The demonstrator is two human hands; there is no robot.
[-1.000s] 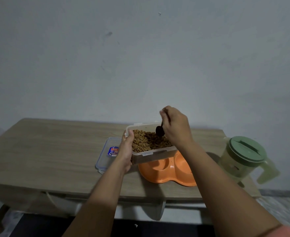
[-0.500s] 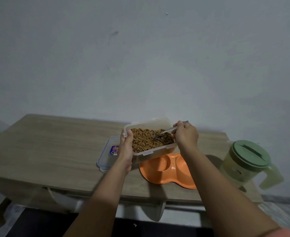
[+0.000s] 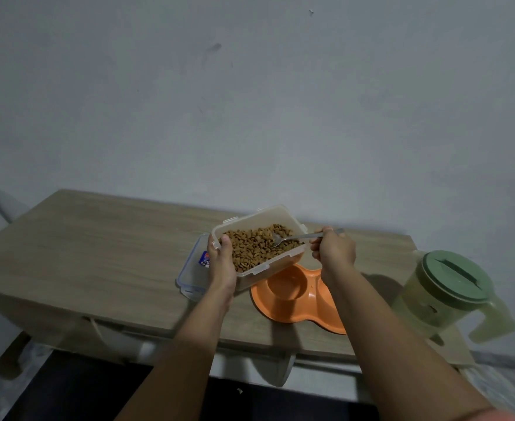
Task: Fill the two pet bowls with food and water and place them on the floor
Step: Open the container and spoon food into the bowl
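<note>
Behind everything stands a plain grey wall (image 3: 250,101), and in front of it a pale wood tabletop (image 3: 98,262) carries what I am working with. My left hand (image 3: 221,265) has its grip closed round the near left corner of the clear food container (image 3: 280,217), thumb over the rim, holding it tilted above the tabletop. Brown kibble (image 3: 250,247) fills most of its floor. My right hand (image 3: 335,253) pinches the handle of a metal spoon (image 3: 298,237), fingers curled round it, and the spoon's bowl lies in the kibble near the container's right side. Just below the container, the orange double pet bowl (image 3: 292,296) sits flat on the tabletop, its left well showing bare; my right forearm covers much of the right well. The container's lid (image 3: 192,275), clear with a blue rim and a small label, lies flat to the left, partly under my left hand. At the right end of the tabletop stands a green-lidded pitcher (image 3: 451,287), well apart from the bowl.
</note>
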